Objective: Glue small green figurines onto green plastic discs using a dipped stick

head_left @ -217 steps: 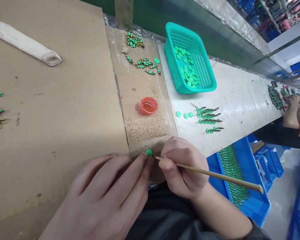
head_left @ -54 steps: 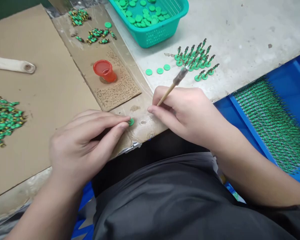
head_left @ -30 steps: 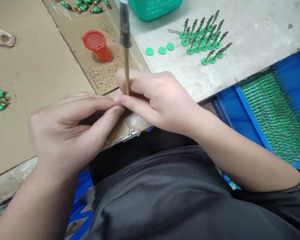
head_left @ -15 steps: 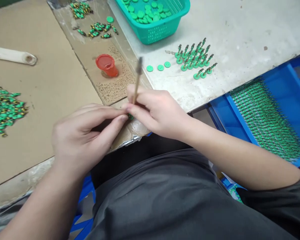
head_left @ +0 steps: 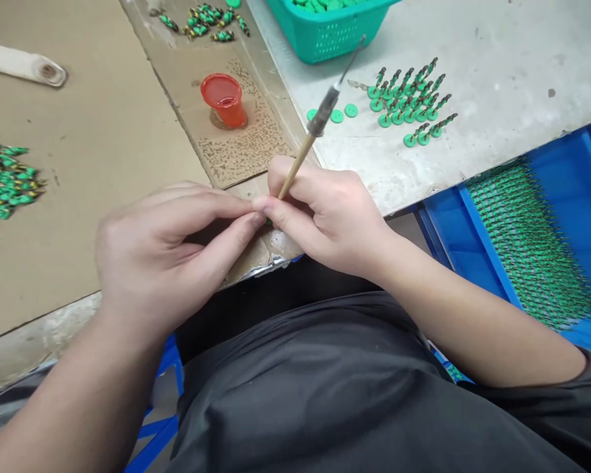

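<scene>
My right hand (head_left: 332,210) is closed around a thin wooden-handled brush (head_left: 300,161) with a dark collar and a fine tip pointing up and away to the right. My left hand (head_left: 170,246) pinches a small green piece (head_left: 269,223) between thumb and forefinger, at the table's near edge. Fingers cover nearly all of that piece, so its shape cannot be made out. Both hands' fingertips meet there. Beyond them stands a small red cup (head_left: 226,105) with liquid in it. Loose green discs (head_left: 336,116) with small holes lie behind the brush.
Green discs with upright dark-and-green figures (head_left: 408,105) stand in rows. A teal basket (head_left: 325,39) holds more discs. Small green-and-black pieces lie in a left pile (head_left: 4,184) and a back cluster (head_left: 209,20). A whitish handle (head_left: 22,62) lies left; a blue crate (head_left: 492,243) holds many finished-looking rows.
The brush has swung from nearly upright to leaning right, its fine tip now visible. Both hands remain together at the small green piece. The camera view has shifted slightly.
</scene>
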Tool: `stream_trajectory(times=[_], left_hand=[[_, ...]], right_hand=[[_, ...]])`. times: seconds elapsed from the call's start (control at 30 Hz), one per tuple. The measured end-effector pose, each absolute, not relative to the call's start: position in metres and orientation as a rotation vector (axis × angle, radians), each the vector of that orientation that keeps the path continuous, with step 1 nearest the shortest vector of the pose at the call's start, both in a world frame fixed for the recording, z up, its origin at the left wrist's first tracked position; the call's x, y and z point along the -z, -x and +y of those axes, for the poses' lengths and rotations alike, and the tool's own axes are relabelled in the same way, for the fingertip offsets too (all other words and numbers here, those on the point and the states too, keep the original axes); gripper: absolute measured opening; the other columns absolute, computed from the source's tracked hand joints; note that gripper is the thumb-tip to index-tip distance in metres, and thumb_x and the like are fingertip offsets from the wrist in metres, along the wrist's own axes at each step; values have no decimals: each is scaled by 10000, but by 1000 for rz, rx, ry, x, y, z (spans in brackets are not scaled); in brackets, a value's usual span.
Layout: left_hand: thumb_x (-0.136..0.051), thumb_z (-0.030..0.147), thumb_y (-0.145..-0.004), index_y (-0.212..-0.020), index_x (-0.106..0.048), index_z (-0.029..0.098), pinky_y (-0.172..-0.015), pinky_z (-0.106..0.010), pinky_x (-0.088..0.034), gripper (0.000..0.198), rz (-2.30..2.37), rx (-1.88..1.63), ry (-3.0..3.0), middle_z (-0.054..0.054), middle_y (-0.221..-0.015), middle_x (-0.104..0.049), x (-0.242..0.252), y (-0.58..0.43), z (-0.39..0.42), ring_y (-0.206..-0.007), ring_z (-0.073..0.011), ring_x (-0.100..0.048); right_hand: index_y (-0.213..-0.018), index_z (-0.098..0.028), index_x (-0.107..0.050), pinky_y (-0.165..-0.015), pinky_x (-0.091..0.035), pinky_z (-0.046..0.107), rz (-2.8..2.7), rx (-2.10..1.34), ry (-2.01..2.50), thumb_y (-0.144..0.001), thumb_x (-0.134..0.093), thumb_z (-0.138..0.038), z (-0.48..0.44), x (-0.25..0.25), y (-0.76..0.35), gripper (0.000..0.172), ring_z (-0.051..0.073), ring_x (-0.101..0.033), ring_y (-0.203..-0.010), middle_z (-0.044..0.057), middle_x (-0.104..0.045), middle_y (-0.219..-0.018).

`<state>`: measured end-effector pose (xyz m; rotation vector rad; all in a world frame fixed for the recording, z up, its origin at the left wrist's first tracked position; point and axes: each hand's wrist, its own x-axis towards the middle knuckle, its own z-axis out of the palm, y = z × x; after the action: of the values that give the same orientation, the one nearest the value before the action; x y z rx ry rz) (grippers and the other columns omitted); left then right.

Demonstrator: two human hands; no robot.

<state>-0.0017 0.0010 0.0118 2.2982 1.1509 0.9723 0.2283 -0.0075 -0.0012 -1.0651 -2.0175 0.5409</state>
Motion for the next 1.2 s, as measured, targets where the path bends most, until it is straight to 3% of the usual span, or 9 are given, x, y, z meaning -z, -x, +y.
stream_trajectory(times=[0.27,0.4,0.57,0.73,0.87,1.03,1.2], left_hand=[[-800,287,-1130,-1069,-868,266,-897,-230,-590,94,1069,-996,-2348,65,-982,-867,-5,6,5,-898,-86,-781],[-795,279,-1128,-1099,-877,279,-929,-239,-595,87,1056,-982,-2330,63,-991,-870,-6,7,6,-929,-94,-792],[-832,345,-1077,-1003,-901,281,-929,-265,-617,120,1124,-962,-2145,27,-1013,-911,-11,3,6,-922,-124,-824],[-852,362,-1023,-1032,-929,295,-839,-253,-651,102,1254,-983,-1955,9,-1021,-926,-14,4,5,-882,-149,-844],[-933,432,-920,-957,-933,298,-782,-259,-691,138,1227,-998,-1580,-13,-947,-916,-31,9,4,-830,-180,-850],[-941,592,-917,-881,-922,275,-683,-297,-708,320,1158,-956,-1494,-54,-835,-877,-60,15,2,-708,-202,-818],[-963,594,-901,-853,-920,295,-658,-340,-713,306,1123,-917,-1505,-59,-787,-854,-75,14,1,-661,-217,-794]], right_hand=[[-1177,-207,-690,-1100,-625,285,-2076,-557,977,-1300,-501,-357,-13,4,-226,271,174,-846,-1245,-3,-849,-1228],[-1206,-236,-691,-1126,-624,316,-2131,-577,979,-1316,-425,-372,-13,5,-225,318,189,-838,-1272,3,-833,-1193],[-1012,-240,-644,-963,-642,283,-1897,-775,945,-1293,-512,-445,-8,1,-227,371,166,-838,-1032,0,-806,-1038],[-997,-275,-590,-739,-620,280,-1450,-917,1193,-1233,-622,-558,-20,-4,-239,370,157,-782,-738,-30,-764,-810],[-954,-270,-622,-740,-601,311,-1564,-827,1284,-1209,-657,-491,-32,0,-250,339,188,-796,-753,16,-785,-834],[-938,-264,-647,-770,-619,330,-1611,-793,1257,-1225,-610,-461,-36,8,-251,350,214,-808,-788,48,-804,-861],[-897,-257,-665,-752,-593,325,-1631,-744,1222,-1223,-604,-419,-34,8,-247,368,214,-769,-769,49,-763,-828]])
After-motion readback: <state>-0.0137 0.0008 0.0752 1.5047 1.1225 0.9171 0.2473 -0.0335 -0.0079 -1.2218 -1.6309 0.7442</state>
